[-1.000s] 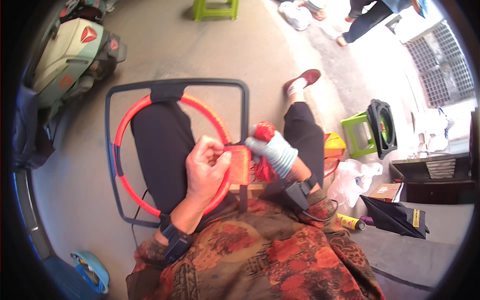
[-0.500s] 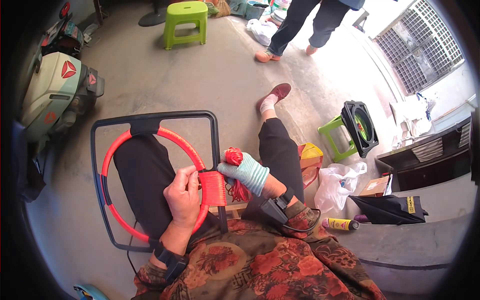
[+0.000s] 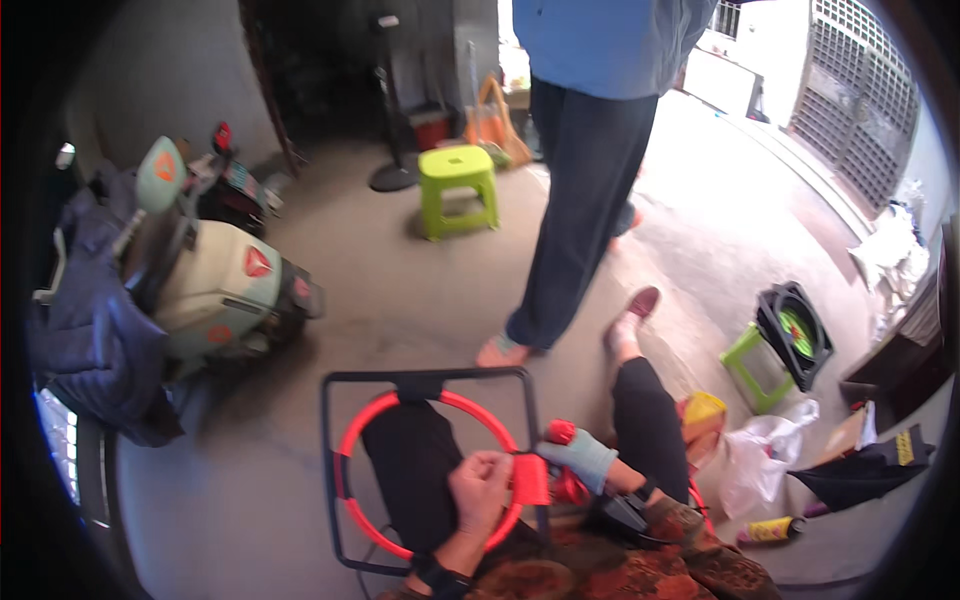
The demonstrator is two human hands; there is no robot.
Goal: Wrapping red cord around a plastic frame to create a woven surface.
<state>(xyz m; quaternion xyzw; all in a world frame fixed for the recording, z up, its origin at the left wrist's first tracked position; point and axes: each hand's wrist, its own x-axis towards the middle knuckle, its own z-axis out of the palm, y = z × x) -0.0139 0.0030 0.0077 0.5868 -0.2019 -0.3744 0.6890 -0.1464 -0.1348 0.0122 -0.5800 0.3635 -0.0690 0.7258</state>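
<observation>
A black rectangular frame [image 3: 327,440] with a round inner ring [image 3: 352,425] wrapped in red cord lies across my left thigh. On the ring's right side, a wide band of red cord [image 3: 531,480] joins it to the frame. My bare left hand [image 3: 480,488] is pinched closed against the band's inner edge; what sits between its fingertips is too small to make out. Just right of the frame, my right hand [image 3: 585,460], in a pale striped glove, is closed around a bundle of red cord [image 3: 561,432]. More of that cord hangs below the glove.
Ahead stands a person in dark trousers [image 3: 580,200], one foot close to the frame's far edge. A scooter [image 3: 215,290] is at left, a green stool [image 3: 457,165] farther back. On the right are a second stool [image 3: 752,370] carrying a black frame [image 3: 795,335], a plastic bag [image 3: 765,455] and a can [image 3: 772,530].
My view has tilted up, so the frame and hands sit lower and farther right. The other person has stepped nearer. Both hands keep their places at the red band.
</observation>
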